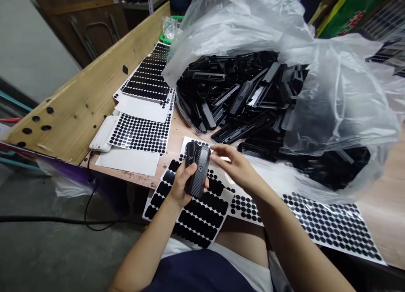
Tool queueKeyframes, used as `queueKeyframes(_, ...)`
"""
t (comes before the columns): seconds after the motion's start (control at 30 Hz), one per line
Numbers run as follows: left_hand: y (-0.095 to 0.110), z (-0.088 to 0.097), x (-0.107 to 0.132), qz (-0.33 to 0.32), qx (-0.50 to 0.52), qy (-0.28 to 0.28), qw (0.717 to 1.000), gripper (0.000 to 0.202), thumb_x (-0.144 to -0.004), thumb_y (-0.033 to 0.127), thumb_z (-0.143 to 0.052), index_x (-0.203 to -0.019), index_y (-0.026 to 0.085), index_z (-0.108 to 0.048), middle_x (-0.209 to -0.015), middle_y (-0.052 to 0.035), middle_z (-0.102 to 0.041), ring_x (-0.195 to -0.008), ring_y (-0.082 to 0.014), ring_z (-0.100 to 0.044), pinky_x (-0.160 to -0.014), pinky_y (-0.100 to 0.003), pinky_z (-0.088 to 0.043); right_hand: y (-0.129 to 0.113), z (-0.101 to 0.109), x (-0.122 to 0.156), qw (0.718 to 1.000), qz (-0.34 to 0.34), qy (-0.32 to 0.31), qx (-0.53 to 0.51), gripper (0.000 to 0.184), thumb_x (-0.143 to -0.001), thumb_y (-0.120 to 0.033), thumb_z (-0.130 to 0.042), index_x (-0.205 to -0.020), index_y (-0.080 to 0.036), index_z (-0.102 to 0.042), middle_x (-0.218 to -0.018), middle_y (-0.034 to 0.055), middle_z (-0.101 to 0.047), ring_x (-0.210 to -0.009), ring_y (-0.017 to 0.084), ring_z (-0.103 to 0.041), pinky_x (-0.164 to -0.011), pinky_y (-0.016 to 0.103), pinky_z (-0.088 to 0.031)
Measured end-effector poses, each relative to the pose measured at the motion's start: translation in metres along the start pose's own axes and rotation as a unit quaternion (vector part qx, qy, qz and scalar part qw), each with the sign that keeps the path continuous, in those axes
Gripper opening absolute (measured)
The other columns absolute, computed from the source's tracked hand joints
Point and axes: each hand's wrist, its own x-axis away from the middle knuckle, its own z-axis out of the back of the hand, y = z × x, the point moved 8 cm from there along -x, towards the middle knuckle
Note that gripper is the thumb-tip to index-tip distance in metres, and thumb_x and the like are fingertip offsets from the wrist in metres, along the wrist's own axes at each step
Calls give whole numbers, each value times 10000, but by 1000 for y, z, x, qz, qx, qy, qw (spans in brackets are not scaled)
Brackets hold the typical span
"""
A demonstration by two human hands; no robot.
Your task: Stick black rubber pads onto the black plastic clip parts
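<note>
My left hand [181, 185] is closed around a black plastic piece [201, 170] with a carbon-fibre pattern and a small ring mark. A second dark piece [190, 150] seems to lie alongside it in the same grip. My right hand [233, 164] is beside the upper right edge, fingers apart, the fingertips at or very near the piece. Whether they touch it I cannot tell. Below both hands a sheet of black oval stickers [202, 218] hangs over the table edge onto my lap. Under my right forearm runs a sheet of round black stickers [332, 224].
A big clear plastic bag [341, 98] stands open on the table, full of similar black pieces [240, 98]. At left lie more sticker sheets [139, 133] and a white device [103, 133] with a cable. A wooden side board [76, 93] borders the table.
</note>
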Motion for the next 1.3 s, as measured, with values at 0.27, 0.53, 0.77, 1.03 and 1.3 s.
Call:
queueKeyframes(0.27,6,2,1,-21,48,36,998,595,-812,579,-770,-1211,195,-554,-1057,-83,-687,-670,-133,-612,-569,-269,-497,2,-3,-44,953,-60,53,293,176,-892,-220,-612,-817,-179,-765,-958,190,-775,-980,382,-704,-846,492,-499)
queueKeyframes(0.53,8,1,0,-39,22,54,998,580,-807,578,-775,-1173,211,-514,-1021,-62,-690,-674,-147,-646,-572,-280,-505,-2,1,-80,934,-125,13,334,125,-684,-104,-757,-602,-181,-702,-763,159,-750,-891,383,-721,-737,428,-494)
queueKeyframes(0.77,6,-1,0,-48,16,33,998,542,-871,543,-745,-1230,208,-514,-996,-53,-699,-670,-143,-672,-580,-267,-538,-1,10,-17,994,-101,19,33,277,-865,-459,-678,-817,-188,-710,-797,68,-735,-734,193,-676,-635,295,-503)
queueKeyframes(1.03,3,0,2,-43,-17,56,997,657,-838,542,-784,-1318,220,-471,-909,-14,-699,-619,-151,-678,-524,-250,-540,-24,-15,23,961,-130,-61,-235,422,-619,-542,-923,-683,-184,-710,-613,7,-646,-569,131,-578,-524,253,-431)
queueKeyframes(1.3,1,2,2,-44,-30,59,997,701,-805,578,-798,-1325,223,-489,-1018,-49,-713,-669,-171,-707,-527,-251,-543,-23,-18,22,961,-117,-70,-240,428,-605,-534,-944,-703,-179,-728,-635,6,-664,-600,137,-604,-622,280,-512)
